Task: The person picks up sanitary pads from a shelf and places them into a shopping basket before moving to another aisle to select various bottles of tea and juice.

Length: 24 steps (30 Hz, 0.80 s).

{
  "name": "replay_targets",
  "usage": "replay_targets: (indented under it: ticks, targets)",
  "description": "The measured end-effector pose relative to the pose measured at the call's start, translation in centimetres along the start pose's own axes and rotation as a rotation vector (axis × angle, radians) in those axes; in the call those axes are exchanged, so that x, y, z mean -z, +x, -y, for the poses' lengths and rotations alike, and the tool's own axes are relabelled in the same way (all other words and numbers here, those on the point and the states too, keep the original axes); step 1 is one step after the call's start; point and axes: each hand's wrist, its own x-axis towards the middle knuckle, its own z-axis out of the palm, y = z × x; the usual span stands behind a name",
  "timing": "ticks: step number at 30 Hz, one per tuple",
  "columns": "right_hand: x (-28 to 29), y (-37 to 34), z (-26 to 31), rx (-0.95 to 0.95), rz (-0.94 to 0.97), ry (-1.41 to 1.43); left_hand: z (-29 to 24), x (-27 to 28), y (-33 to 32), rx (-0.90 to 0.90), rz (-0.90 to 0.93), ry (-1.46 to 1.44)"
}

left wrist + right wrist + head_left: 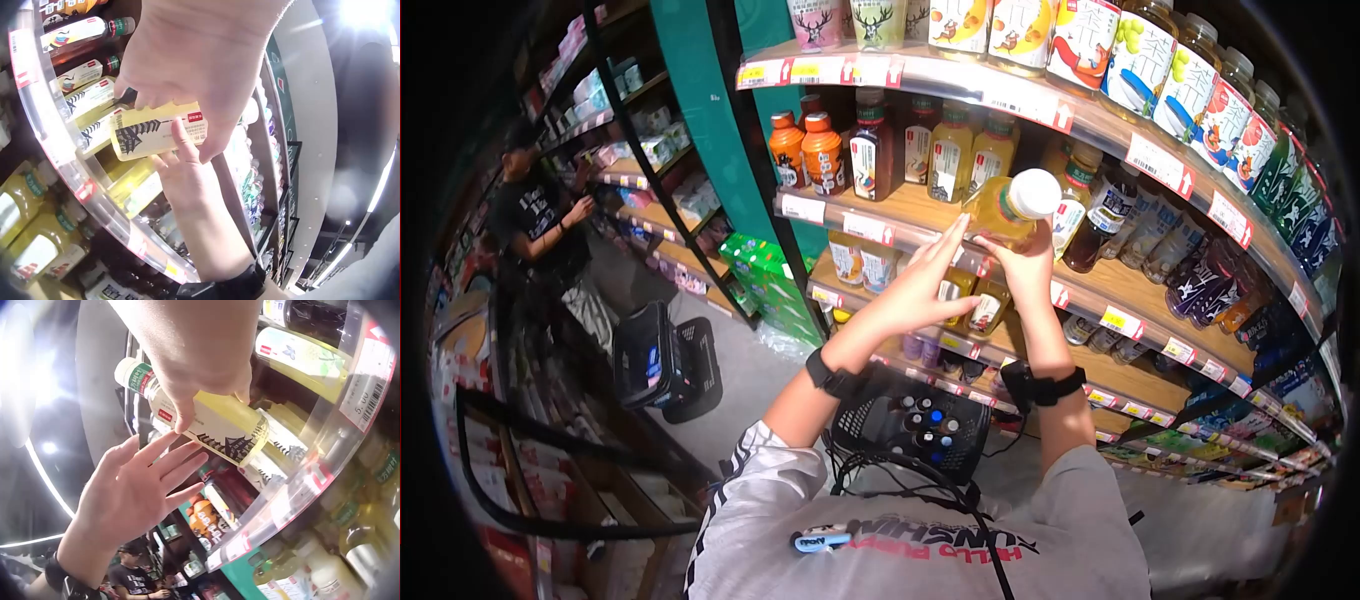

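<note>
A clear bottle of yellow drink (1005,214) with a white cap (1035,193) is held tilted in front of the shelf. My right hand (1022,268) grips it, the thumb lying across its pale label (215,434), which carries a dark building drawing. Beside the bottle, my left hand (925,288) has its fingers spread and straight, with the fingertips right at the bottle's side. In the right wrist view the palm of this left hand (134,494) shows and holds nothing. Similar yellow bottles (948,155) stand on the shelf just behind.
Orange bottles (824,153) and a dark red bottle (870,150) share that shelf. Large tea bottles (1085,42) line the shelf above, its price-tag rail (960,85) jutting out. A black basket (870,425) with several bottles is below me. Another person (550,220) stands in the aisle left, near a basket (655,355).
</note>
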Motion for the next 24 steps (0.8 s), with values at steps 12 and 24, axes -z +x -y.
replay_targets:
  ticks: [12, 24]
  targets:
    - [-0.6, 4.9, -6.3, 0.014, -0.149, -0.089, 8.7, -1.1, 6.2, 0.015, -0.063, -0.203]
    - [-0.3, 5.0, -7.3, 0.048, -0.105, -0.633, 9.0, -4.3, 6.9, 0.037, -0.281, 0.073]
